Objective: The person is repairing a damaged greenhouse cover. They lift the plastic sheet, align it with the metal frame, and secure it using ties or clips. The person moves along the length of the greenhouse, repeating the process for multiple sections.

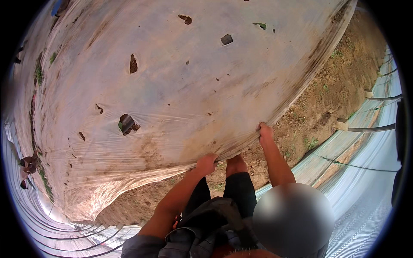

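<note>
A wide, dirt-stained sheet of plastic film (172,77) spreads in front of me, with several torn holes in it. Its near edge is gripped by my left hand (207,164), closed in front of my legs. Farther right along the same edge, my right hand (265,130) is also closed on the film. Creases run through the sheet toward my left hand. Through one larger hole (127,124) on the left, something dark and a bit of green show.
Bare brown soil (331,94) runs along the film's right edge. Beyond it is the translucent greenhouse wall (361,159) with dark ribs on pale blocks (342,124). A thin green cord (340,162) crosses there. Another person (28,165) is at the far left.
</note>
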`<state>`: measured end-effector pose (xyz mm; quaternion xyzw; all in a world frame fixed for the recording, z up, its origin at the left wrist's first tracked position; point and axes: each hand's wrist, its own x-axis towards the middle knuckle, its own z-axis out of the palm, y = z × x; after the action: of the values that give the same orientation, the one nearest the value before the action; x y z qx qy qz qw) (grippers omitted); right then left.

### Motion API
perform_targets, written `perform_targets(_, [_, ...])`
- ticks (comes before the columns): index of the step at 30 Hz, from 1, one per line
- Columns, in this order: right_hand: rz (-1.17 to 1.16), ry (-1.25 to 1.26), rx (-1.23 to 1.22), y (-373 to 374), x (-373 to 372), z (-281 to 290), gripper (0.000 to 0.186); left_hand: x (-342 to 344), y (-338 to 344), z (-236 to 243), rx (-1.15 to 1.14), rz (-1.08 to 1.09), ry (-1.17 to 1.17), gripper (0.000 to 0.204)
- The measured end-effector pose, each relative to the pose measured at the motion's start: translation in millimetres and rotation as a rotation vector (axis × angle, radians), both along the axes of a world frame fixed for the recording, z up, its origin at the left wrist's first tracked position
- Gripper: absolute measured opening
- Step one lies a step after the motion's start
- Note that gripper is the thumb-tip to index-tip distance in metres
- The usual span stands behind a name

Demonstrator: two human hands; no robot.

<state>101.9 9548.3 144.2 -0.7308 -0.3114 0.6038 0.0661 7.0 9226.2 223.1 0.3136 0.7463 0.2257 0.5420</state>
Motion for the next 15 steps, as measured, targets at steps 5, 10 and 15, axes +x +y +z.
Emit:
perform_targets(5, [0.03, -0.031, 0.017, 2, -2, 0, 0.006, -1, -1, 2, -0.002, -0.058, 0.009, 0.046])
perform_targets(10, [-0.041, -0.015, 0.062, -1, -2, -11, 0.005, -10, -13, -4, 0.043, -0.113, 0.156, 0.052])
perform_targets(15, [-0.062, -0.019, 0.059, -4, 9, -33, 0.004, -25, -20, -4, -0.09, -0.091, 0.053, 0.053])
